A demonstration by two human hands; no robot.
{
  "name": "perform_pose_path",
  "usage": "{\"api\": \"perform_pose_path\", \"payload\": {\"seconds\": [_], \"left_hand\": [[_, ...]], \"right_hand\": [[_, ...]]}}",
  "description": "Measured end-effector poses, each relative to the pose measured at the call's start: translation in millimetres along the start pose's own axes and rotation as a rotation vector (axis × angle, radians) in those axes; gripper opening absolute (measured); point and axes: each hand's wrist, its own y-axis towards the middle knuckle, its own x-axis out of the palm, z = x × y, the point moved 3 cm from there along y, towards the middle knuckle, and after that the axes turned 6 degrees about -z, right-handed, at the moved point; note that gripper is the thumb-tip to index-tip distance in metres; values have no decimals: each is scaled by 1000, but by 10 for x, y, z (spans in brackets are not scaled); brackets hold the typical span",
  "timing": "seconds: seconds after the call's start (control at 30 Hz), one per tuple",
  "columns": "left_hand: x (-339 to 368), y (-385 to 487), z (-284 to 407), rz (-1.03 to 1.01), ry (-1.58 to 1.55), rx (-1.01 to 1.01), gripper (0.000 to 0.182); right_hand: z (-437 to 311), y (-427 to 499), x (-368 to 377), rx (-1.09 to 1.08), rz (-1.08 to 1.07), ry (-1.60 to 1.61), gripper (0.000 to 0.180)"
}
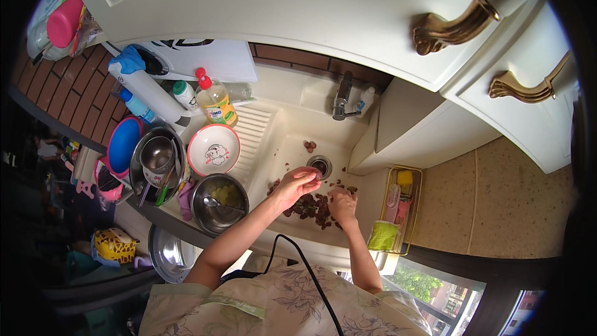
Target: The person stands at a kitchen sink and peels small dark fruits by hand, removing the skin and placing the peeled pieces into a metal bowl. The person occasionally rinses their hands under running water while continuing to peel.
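Observation:
My left hand is over the sink beside the drain, its thumb and fingers closed on a small pinkish piece that I cannot make out fully. Lower right, my right hand reaches down at the edge of a heap of dark red peelings, perhaps grape skins, spread on the sink floor; its fingertips are partly hidden and what they touch is unclear. Several round reddish fruits lie together above the drain. A steel bowl to the left holds pale green peeled fruit and a metal spoon.
A white bowl with a red rim, a dish soap bottle and a steel basin of dishes stand on the left. The faucet is at the back. A wire rack with sponges and a green cloth hangs at the right.

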Motion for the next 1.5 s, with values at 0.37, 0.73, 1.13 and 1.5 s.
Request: {"api": "perform_pose_path", "payload": {"seconds": [0.37,0.73,1.13,1.5], "left_hand": [[37,-17,-18,73,267,-14,24],[57,-8,-24,69,327,-29,22],[-8,-9,-70,-169,-6,-55,22],[70,-4,70,-131,11,-51,18]], "right_hand": [[-345,349,-856,44,99,544,20],[-391,337,-799,79,233,523,9],[-33,241,-361,530,167,1022,14],[231,-175,-86,126,-79,-178,35]]}}
